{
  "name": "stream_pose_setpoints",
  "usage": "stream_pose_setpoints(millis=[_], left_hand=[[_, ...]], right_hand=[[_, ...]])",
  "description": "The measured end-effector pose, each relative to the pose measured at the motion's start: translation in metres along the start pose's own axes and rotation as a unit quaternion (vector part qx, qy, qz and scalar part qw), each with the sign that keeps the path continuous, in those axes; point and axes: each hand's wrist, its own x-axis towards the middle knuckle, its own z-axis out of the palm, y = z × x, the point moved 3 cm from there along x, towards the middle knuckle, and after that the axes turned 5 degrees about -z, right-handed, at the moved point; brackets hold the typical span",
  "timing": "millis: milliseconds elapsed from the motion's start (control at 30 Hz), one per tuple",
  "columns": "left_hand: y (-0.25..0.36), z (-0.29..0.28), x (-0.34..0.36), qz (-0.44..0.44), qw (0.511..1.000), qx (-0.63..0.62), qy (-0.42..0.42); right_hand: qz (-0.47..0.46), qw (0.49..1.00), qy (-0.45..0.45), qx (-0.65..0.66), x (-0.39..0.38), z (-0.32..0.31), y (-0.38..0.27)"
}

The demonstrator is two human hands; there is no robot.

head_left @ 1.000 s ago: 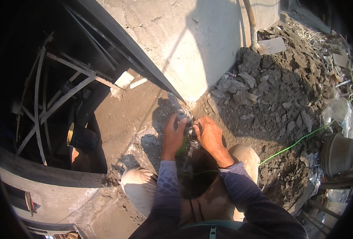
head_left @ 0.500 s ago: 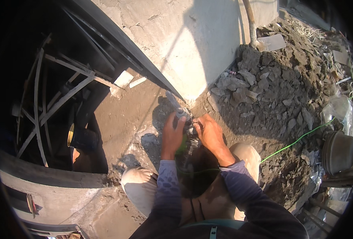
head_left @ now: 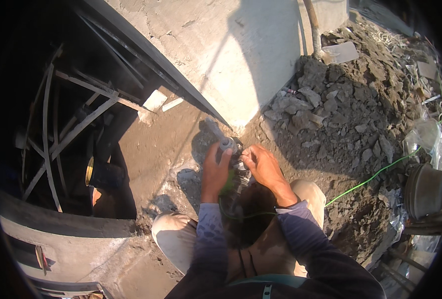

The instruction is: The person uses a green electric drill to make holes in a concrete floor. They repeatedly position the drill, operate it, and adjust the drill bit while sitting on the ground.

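Construction site: concrete wall (head_left: 201, 30), rubble heap (head_left: 353, 107), rough timbers (head_left: 88, 122).

The tool (head_left: 226, 144) and wall (head_left: 196, 40) look matt, the rubble (head_left: 345, 119) rough, the plastic sheet (head_left: 437, 145) glossy, the right sleeve (head_left: 303, 226) cloth.

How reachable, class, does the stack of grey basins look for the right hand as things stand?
Probably not: the right hand is at the tool, and the basins sit well off to the right, beyond the right knee.
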Motion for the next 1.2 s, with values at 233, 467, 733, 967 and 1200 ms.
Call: stream_pose_setpoints(millis=[233,467,733,967,1200], left_hand=[[0.001,-0.011,-0.006,0.020,0.998,-0.012,-0.051],[0.016,-0.018,-0.013,0.024,0.992,0.000,-0.126],[0.015,-0.018,-0.016,0.013,0.992,-0.016,-0.122],[0.015,-0.018,-0.015,0.009,0.990,-0.012,-0.137],[0.010,-0.017,-0.014,0.016,0.993,-0.020,-0.112]], right_hand=[[-0.035,0.996,-0.048,0.059,0.023,-0.023,0.012],[-0.107,0.989,-0.093,0.041,0.025,-0.011,0.027],[-0.070,0.993,-0.051,0.075,0.018,-0.020,0.009],[-0.035,0.995,-0.067,0.057,0.018,-0.019,0.012],[-0.053,0.994,-0.091,0.038,0.018,-0.016,0.019]])
